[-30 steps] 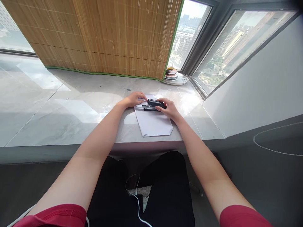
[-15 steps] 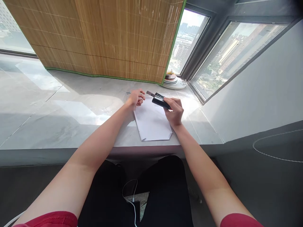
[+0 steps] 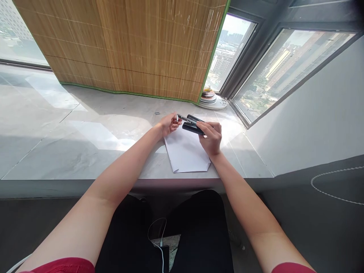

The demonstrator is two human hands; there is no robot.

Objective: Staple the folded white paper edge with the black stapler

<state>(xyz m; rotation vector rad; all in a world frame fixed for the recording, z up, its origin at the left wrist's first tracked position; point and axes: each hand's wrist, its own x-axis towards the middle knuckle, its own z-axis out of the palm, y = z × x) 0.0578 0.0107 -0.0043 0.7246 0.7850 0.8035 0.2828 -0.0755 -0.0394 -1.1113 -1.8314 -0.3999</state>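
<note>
My right hand [image 3: 211,138] grips a black stapler [image 3: 192,124] and holds it lifted above a white sheet of paper [image 3: 186,151] that lies on the marble sill. The stapler's metal front end points left. My left hand [image 3: 168,124] is curled with its fingertips pinched at that metal tip; what they pinch is too small to make out. The paper's near corners are folded in, and it lies near the sill's front edge.
The marble sill [image 3: 71,140] runs wide to the left. A bamboo blind [image 3: 127,45] hangs behind it. A stack of plates [image 3: 210,99] sits in the window corner at the back right. A small dark bit [image 3: 157,113] lies on the sill behind my left hand. A white cable [image 3: 159,235] hangs over my lap.
The stapler was lying on the paper under both hands; my right hand has lifted it off the sheet and tilted it, and my left hand has come up to its metal tip.
</note>
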